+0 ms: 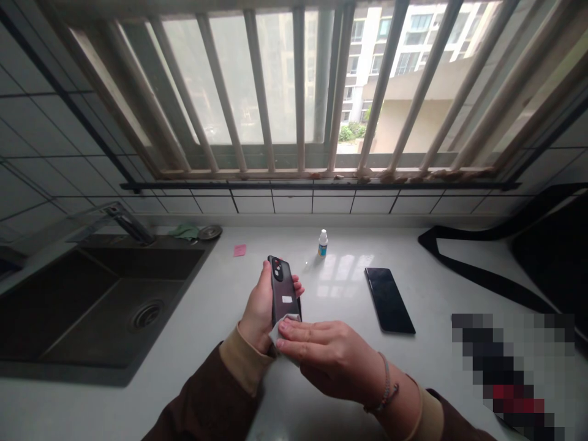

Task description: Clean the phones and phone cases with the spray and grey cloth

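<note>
My left hand (258, 306) is wrapped round a dark smartphone (283, 285), whose back with its camera bump faces up. A small white label sticks to the phone's back. My right hand (328, 352) presses a white wipe (289, 320) with its fingertips against the phone's lower end. The wipe hides that end of the phone. Past the phone, a small white bottle with a blue label (323, 244) stands upright on the white counter (335, 318). To the right lies a second smartphone (390, 300), dark screen up, touched by neither hand.
At the left is a dark sink (124, 306) with a faucet (131, 223). A green cloth (184, 231) and a metal strainer (210, 233) rest at its back edge. A pink sticky note (239, 250) lies nearby. A black strap (482, 266) crosses the right side, beneath the barred window (298, 92).
</note>
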A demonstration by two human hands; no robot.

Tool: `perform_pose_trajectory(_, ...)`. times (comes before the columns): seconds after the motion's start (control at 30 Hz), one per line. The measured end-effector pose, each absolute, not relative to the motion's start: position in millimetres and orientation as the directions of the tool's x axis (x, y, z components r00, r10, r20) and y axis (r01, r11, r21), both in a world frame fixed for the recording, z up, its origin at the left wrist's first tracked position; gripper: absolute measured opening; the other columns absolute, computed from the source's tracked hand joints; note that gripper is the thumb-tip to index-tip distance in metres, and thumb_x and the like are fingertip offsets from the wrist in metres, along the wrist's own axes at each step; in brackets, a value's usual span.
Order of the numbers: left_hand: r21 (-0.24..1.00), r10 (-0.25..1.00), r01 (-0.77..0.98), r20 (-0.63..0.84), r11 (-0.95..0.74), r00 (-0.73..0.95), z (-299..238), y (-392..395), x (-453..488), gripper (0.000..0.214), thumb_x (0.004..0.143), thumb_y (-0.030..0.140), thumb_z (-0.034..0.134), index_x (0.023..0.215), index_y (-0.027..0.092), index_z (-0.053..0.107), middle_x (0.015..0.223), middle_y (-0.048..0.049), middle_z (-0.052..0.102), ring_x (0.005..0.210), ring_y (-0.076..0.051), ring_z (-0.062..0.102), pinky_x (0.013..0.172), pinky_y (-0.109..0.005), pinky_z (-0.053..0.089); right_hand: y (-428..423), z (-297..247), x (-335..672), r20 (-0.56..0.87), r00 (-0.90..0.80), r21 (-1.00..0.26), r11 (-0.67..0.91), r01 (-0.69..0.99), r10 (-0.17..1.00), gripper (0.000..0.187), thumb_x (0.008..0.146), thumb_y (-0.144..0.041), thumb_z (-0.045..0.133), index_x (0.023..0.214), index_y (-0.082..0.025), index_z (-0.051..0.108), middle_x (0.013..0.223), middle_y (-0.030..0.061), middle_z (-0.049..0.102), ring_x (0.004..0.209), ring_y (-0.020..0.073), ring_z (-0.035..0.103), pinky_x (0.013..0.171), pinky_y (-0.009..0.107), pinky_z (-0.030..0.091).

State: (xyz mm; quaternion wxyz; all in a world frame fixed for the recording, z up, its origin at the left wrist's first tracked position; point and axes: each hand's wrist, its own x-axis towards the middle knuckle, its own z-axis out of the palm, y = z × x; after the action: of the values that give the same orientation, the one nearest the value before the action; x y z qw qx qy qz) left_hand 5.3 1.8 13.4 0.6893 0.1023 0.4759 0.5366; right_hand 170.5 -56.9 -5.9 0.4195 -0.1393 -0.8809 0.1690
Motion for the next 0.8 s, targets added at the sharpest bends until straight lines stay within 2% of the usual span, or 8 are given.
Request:
perform_pose_trajectory(0.1, 0.709, 0.850, -0.643, -0.499, 0.289, -0.169, 7.2, 6.0, 0.9, 0.055, 0.096, 0.068, 0.059, 0.099, 0.014, 0.068, 0.082, -0.0087, 0.069, 0.070, -0.017, 0.069, 0.073, -0.032, 0.065, -63.1, -4.9, 168.3, 0.677, -0.610, -0.483, 0.874, 0.053, 0.411, 0.047, 0.084, -0.001, 0.058, 0.126, -0.017, 0.071, 0.123, 0.0112, 0.080, 0.112, 0.0190, 0.078, 0.106, 0.029, 0.060)
perform_pose_trajectory(0.23, 0.853, 0.909, -0.510, -0.298, 0.116, -0.290, 0.9, 5.8, 0.5, 0.048, 0.087, 0.062, 0.075, 0.117, 0.027, 0.063, 0.079, 0.0038, 0.058, 0.063, -0.012, 0.060, 0.059, -0.025, 0.057, -68.3, -0.8, 168.5, 0.639, -0.542, -0.648, 0.762, 0.003, 0.546, 0.049, 0.080, -0.001, 0.058, 0.122, -0.022, 0.073, 0.106, 0.0059, 0.082, 0.090, 0.0170, 0.079, 0.084, 0.026, 0.064)
perform_pose_trajectory(0.3, 0.898, 0.941, -0.434, -0.202, 0.068, -0.272, -0.2, 3.5, 2.3, 0.053, 0.082, 0.056, 0.083, 0.122, 0.030, 0.061, 0.084, 0.0049, 0.059, 0.064, -0.010, 0.058, 0.057, -0.020, 0.052, -65.0, -0.1, 171.2, 0.616, -0.433, -0.716, 0.697, 0.041, 0.658, 0.044, 0.085, -0.002, 0.057, 0.120, -0.023, 0.074, 0.104, 0.0057, 0.081, 0.090, 0.0171, 0.077, 0.083, 0.028, 0.063)
perform_pose_trajectory(0.4, 0.939, 0.966, -0.340, -0.136, 0.054, -0.220, -1.8, -0.2, 5.5, 0.062, 0.079, 0.049, 0.087, 0.130, 0.030, 0.059, 0.095, 0.0003, 0.069, 0.071, -0.011, 0.064, 0.062, -0.020, 0.052, -52.7, -3.8, 177.1, 0.525, -0.221, -0.807, 0.563, 0.177, 0.822, 0.035, 0.094, -0.009, 0.055, 0.115, -0.025, 0.077, 0.100, 0.0054, 0.076, 0.091, 0.0178, 0.072, 0.082, 0.031, 0.059)
perform_pose_trajectory(0.53, 0.967, 0.980, -0.226, -0.146, 0.114, -0.133, -6.9, -3.7, 9.8, 0.061, 0.080, 0.048, 0.086, 0.131, 0.026, 0.060, 0.092, -0.0024, 0.071, 0.062, -0.011, 0.061, 0.053, -0.019, 0.048, -35.2, -14.2, 184.4, 0.375, -0.064, -0.878, 0.377, 0.296, 0.925, 0.029, 0.096, -0.018, 0.056, 0.110, -0.025, 0.081, 0.100, 0.0067, 0.071, 0.096, 0.0203, 0.070, 0.088, 0.034, 0.057)
perform_pose_trajectory(0.63, 0.978, 0.990, -0.168, -0.133, 0.123, -0.048, -10.0, -5.9, 12.7, 0.054, 0.086, 0.048, 0.080, 0.130, 0.024, 0.061, 0.091, -0.0023, 0.069, 0.057, -0.009, 0.056, 0.049, -0.018, 0.046, -29.0, -18.0, 188.4, 0.300, -0.031, -0.914, 0.297, 0.276, 0.953, 0.028, 0.096, -0.022, 0.057, 0.106, -0.024, 0.082, 0.106, 0.0075, 0.075, 0.101, 0.0221, 0.071, 0.093, 0.035, 0.057)
perform_pose_trajectory(0.73, 0.990, 0.995, -0.104, -0.099, 0.100, 0.010, -9.6, -8.3, 14.4, 0.045, 0.093, 0.049, 0.072, 0.130, 0.024, 0.062, 0.093, -0.0019, 0.068, 0.060, -0.010, 0.056, 0.053, -0.018, 0.047, -28.0, -16.4, 190.5, 0.206, -0.073, -0.945, 0.218, 0.244, 0.976, 0.030, 0.096, -0.024, 0.055, 0.110, -0.022, 0.082, 0.099, 0.0063, 0.080, 0.090, 0.0214, 0.074, 0.082, 0.032, 0.060)
perform_pose_trajectory(0.8, 0.996, 0.998, -0.062, -0.055, 0.058, 0.041, -8.1, -9.9, 14.7, 0.041, 0.095, 0.048, 0.070, 0.127, 0.023, 0.065, 0.096, -0.0033, 0.068, 0.070, -0.013, 0.061, 0.062, -0.020, 0.051, -27.7, -14.1, 191.4, 0.143, -0.108, -0.947, 0.168, 0.272, 0.984, 0.032, 0.096, -0.025, 0.054, 0.112, -0.021, 0.082, 0.093, 0.0053, 0.081, 0.083, 0.0206, 0.074, 0.075, 0.031, 0.059)
